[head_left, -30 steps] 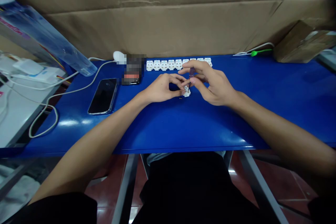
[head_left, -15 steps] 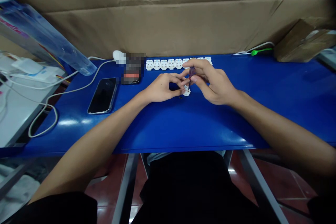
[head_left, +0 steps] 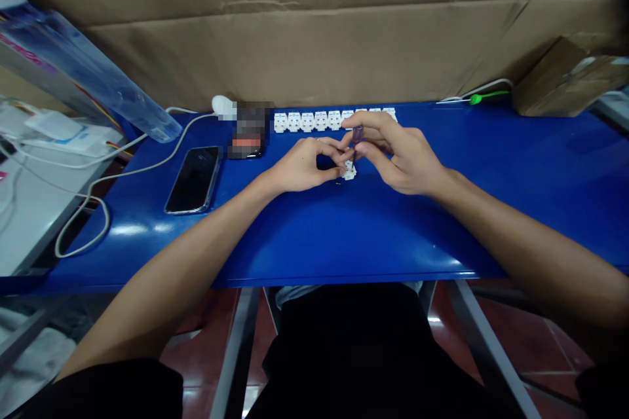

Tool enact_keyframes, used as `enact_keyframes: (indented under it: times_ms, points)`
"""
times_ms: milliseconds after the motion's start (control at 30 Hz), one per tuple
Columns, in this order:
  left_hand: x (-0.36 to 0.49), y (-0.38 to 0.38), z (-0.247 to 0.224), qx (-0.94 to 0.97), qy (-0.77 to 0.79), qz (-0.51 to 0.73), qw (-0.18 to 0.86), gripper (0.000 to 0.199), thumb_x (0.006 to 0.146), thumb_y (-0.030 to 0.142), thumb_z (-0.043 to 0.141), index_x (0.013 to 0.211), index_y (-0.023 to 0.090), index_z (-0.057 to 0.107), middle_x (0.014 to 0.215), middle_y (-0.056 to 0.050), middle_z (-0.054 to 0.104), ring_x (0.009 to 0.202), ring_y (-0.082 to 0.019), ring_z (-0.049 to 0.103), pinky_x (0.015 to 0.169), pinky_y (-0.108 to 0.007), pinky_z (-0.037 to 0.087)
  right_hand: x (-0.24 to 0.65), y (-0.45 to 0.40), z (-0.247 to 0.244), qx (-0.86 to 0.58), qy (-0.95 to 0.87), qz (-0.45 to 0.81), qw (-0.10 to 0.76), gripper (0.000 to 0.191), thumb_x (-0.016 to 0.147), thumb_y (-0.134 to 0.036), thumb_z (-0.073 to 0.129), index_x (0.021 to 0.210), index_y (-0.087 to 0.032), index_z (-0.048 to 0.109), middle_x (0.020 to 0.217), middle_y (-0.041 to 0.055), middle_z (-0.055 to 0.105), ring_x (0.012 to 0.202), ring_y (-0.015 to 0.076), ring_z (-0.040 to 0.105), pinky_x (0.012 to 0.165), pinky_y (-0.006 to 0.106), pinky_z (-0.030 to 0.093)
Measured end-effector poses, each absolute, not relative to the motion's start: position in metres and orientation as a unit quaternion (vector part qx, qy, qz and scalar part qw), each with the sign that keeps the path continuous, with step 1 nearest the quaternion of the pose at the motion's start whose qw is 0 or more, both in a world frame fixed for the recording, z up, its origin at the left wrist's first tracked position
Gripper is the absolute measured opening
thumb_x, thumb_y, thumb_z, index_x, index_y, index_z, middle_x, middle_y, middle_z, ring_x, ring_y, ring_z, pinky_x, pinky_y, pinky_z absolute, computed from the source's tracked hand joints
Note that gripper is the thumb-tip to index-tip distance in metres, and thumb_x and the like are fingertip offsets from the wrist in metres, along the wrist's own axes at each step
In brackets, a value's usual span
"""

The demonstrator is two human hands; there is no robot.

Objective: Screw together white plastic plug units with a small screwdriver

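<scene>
Left hand [head_left: 304, 167] pinches small white plastic terminal block [head_left: 349, 173], centre of blue tabletop [head_left: 515, 209]; right hand [head_left: 400, 160] pinches slim screwdriver [head_left: 358, 136] by handle. Block likely light, stiff; hold by sides.

Nothing actually readable here, tbh. Pink lettering on the clear plastic sleeve [head_left: 29, 52] over at the far left, but way too blurry and slanted to make out. Pixelated packet [head_left: 250, 129] on the blue bench, censored, so no luck there either. Black phone [head_left: 194, 180] and white connectors [head_left: 314, 121]: no legible markings at this resolution.
</scene>
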State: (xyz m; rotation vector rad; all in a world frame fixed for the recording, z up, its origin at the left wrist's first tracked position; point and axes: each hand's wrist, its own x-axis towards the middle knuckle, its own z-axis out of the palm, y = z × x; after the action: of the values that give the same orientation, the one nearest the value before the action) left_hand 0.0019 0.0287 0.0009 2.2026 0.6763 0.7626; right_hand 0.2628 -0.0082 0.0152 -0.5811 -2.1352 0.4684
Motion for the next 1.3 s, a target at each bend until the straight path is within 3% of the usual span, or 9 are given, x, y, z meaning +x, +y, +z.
enact_keyframes:
  times_ms: [467,767,833,933,1100,1200,1300]
  points:
    - [0.003,0.026,0.004,0.850,0.263,0.281,0.360,0.011,0.100,0.034,0.085,0.098,0.025,0.090,0.131,-0.008,0.087,0.120,-0.029,0.084,0.121,-0.051,0.062,0.261,-0.013,0.020,-0.270,-0.835,0.224,0.424,0.045,0.121,-0.050,0.055,0.163,-0.035,0.062,0.127,0.0030,0.085,0.106,0.0233,0.090,0.103,0.045,0.078]
    - [0.003,0.027,0.004,0.850,0.272,0.279,0.353,0.011,0.098,0.034,0.086,0.095,0.026,0.092,0.135,-0.009,0.087,0.125,-0.032,0.084,0.120,-0.054,0.063,0.258,-0.011,0.011,-0.321,-0.790,0.124,0.507,0.042,0.112,-0.053,0.074,0.149,-0.034,0.075,0.104,0.0018,0.087,0.086,0.0240,0.089,0.074,0.036,0.077]
    - [0.002,0.027,0.004,0.853,0.277,0.275,0.348,0.011,0.099,0.034,0.085,0.096,0.026,0.092,0.134,-0.009,0.087,0.125,-0.031,0.084,0.121,-0.054,0.063,0.257,-0.009,0.009,-0.313,-0.787,0.106,0.522,0.042,0.112,-0.055,0.075,0.148,-0.035,0.076,0.106,0.0012,0.088,0.086,0.0243,0.090,0.077,0.038,0.078]
    - [0.002,0.027,0.003,0.854,0.274,0.276,0.346,0.011,0.100,0.032,0.084,0.097,0.026,0.092,0.134,-0.010,0.087,0.122,-0.031,0.084,0.120,-0.053,0.062,0.256,-0.009,0.008,-0.303,-0.799,0.101,0.509,0.044,0.114,-0.054,0.071,0.154,-0.037,0.075,0.125,0.0018,0.091,0.093,0.0248,0.091,0.092,0.043,0.081]
    - [0.004,0.027,0.004,0.852,0.260,0.280,0.359,0.010,0.100,0.031,0.084,0.097,0.025,0.091,0.124,-0.008,0.089,0.125,-0.031,0.083,0.123,-0.052,0.061,0.256,-0.011,0.010,-0.274,-0.841,0.148,0.443,0.052,0.119,-0.051,0.059,0.169,-0.036,0.065,0.156,0.0030,0.082,0.132,0.0299,0.087,0.120,0.051,0.074]
    - [0.005,0.026,0.005,0.852,0.256,0.285,0.356,0.008,0.099,0.028,0.084,0.098,0.024,0.090,0.115,-0.007,0.090,0.131,-0.032,0.082,0.127,-0.052,0.058,0.257,-0.011,0.013,-0.271,-0.837,0.201,0.430,0.051,0.120,-0.046,0.058,0.169,-0.037,0.062,0.151,0.0034,0.083,0.123,0.0272,0.090,0.112,0.047,0.077]
    - [0.006,0.026,0.004,0.848,0.261,0.295,0.354,0.008,0.098,0.026,0.084,0.099,0.023,0.091,0.123,-0.006,0.090,0.123,-0.030,0.084,0.122,-0.050,0.061,0.257,-0.012,0.015,-0.291,-0.817,0.220,0.447,0.046,0.116,-0.043,0.067,0.162,-0.038,0.066,0.132,0.0016,0.089,0.102,0.0243,0.093,0.091,0.039,0.080]
